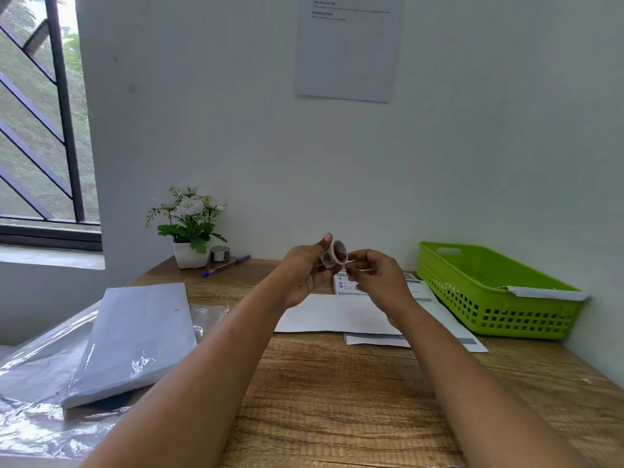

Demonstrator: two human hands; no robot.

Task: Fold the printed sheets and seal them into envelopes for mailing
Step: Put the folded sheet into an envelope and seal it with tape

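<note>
Both hands up over the desk [337, 400]. Left hand [304, 275] grips a small roll of tape [334, 254], thumb on top. Right hand [378, 278] pinches the loose end of the tape between thumb and forefinger, just beside the roll. White envelope [331, 314] lies flat under the hands, on top of printed sheets [449, 329]. Stack of envelopes [135, 339] at left on clear plastic wrap [33, 423]. Green basket [489, 298] at right, 1 envelope inside.
</note>
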